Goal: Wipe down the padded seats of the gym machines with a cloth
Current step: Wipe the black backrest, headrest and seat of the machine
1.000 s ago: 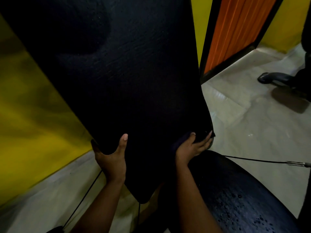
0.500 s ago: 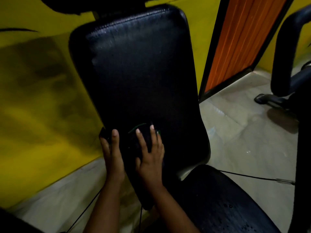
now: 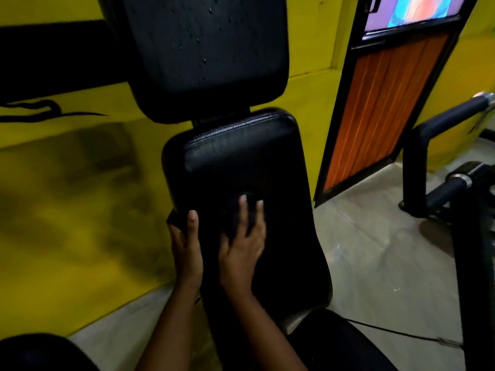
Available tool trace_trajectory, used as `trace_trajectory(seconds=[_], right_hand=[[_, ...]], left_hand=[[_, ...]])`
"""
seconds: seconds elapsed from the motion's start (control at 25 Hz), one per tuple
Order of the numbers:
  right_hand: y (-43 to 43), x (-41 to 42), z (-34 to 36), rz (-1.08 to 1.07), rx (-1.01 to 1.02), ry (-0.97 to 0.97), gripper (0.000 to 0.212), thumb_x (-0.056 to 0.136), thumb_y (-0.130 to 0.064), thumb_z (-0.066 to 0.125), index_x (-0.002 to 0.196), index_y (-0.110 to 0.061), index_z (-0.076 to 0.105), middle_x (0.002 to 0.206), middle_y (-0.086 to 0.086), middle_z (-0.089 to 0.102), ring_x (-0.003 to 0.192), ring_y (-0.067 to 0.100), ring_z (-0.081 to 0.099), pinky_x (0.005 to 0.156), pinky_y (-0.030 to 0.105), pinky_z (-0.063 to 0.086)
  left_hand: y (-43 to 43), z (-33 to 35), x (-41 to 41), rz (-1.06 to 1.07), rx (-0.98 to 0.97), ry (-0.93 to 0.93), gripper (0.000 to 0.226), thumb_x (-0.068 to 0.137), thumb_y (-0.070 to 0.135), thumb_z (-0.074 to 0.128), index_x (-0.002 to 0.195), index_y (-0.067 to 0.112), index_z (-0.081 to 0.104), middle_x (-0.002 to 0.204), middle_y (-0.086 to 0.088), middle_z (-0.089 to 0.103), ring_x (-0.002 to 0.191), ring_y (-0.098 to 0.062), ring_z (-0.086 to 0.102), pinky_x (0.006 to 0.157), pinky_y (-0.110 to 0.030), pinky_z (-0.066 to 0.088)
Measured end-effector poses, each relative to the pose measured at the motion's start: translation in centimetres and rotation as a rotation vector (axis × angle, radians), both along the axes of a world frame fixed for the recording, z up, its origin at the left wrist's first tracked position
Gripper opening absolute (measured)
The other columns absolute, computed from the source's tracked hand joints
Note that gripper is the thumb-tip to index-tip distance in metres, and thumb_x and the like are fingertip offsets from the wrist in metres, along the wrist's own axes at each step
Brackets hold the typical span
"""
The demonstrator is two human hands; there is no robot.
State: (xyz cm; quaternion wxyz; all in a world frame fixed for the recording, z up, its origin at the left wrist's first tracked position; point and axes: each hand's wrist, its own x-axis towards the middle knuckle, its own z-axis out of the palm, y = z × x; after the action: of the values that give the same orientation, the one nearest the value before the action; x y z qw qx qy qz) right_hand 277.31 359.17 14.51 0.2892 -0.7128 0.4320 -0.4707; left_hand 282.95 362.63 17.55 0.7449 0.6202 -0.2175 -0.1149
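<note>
A black padded backrest [image 3: 241, 156] stands upright in the middle of the view, with a wider black upper pad [image 3: 203, 49], dotted with droplets, above it. My left hand [image 3: 186, 245] grips the backrest's left edge, thumb on the front and fingers behind. My right hand [image 3: 241, 253] lies flat on the pad's front with fingers spread, pressing a dark cloth [image 3: 235, 207] that barely shows against the black vinyl. The seat pad [image 3: 348, 349] is at the bottom right.
A yellow wall [image 3: 67, 183] runs behind and to the left. An orange panelled door [image 3: 383, 111] stands at the right. A black machine arm with padded grips [image 3: 450, 121] and a thin cable [image 3: 401, 334] cross the grey floor on the right.
My right hand left the backrest's lower right corner, moved to the pad's front beside the left hand, then slid slightly up with the cloth. My left hand kept its hold on the left edge.
</note>
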Motion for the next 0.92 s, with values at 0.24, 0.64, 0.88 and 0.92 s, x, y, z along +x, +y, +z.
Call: trace_trajectory(seconds=[0.24, 0.64, 0.88, 0.92], right_hand=[[-5.8, -1.3, 2.0, -0.116, 0.069, -0.095, 0.074, 0.084, -0.022, 0.051, 0.146, -0.042, 0.016, 0.157, 0.004, 0.015, 0.138, 0.030, 0.022, 0.108, 0.050, 0.027], [0.6, 3.7, 9.1, -0.008, -0.252, 0.058, 0.078, 0.073, -0.036, 0.044, 0.145, -0.042, 0.016, 0.154, 0.002, 0.015, 0.129, 0.027, 0.027, 0.095, 0.053, 0.039], [-9.9, -0.7, 10.3, -0.083, -0.189, 0.099, 0.063, 0.086, -0.034, 0.051, 0.143, -0.043, 0.025, 0.156, -0.001, 0.016, 0.136, 0.029, 0.021, 0.103, 0.054, 0.030], [-11.2, -0.8, 11.0, -0.147, -0.076, 0.042, 0.060, 0.090, -0.031, 0.052, 0.144, -0.041, 0.027, 0.156, -0.001, 0.016, 0.137, 0.030, 0.020, 0.105, 0.053, 0.027]], left_hand=[[-1.2, 4.4, 2.0, -0.016, 0.023, -0.004, 0.075, 0.081, 0.051, 0.051, 0.133, -0.001, 0.040, 0.134, -0.024, 0.048, 0.123, -0.033, 0.049, 0.102, -0.044, 0.039], [-2.4, 7.7, 4.3, -0.185, -0.046, 0.175, 0.086, 0.072, 0.075, 0.052, 0.133, 0.015, 0.046, 0.134, -0.006, 0.053, 0.122, -0.022, 0.051, 0.096, -0.035, 0.042], [-2.5, 7.9, 4.0, -0.139, -0.004, 0.115, 0.052, 0.098, 0.042, 0.036, 0.145, 0.019, 0.028, 0.152, -0.001, 0.030, 0.139, -0.020, 0.029, 0.105, -0.029, 0.028], [-2.5, 8.0, 3.8, -0.135, -0.012, 0.095, 0.052, 0.099, 0.038, 0.034, 0.146, 0.019, 0.025, 0.153, 0.000, 0.027, 0.141, -0.018, 0.026, 0.104, -0.026, 0.025]])
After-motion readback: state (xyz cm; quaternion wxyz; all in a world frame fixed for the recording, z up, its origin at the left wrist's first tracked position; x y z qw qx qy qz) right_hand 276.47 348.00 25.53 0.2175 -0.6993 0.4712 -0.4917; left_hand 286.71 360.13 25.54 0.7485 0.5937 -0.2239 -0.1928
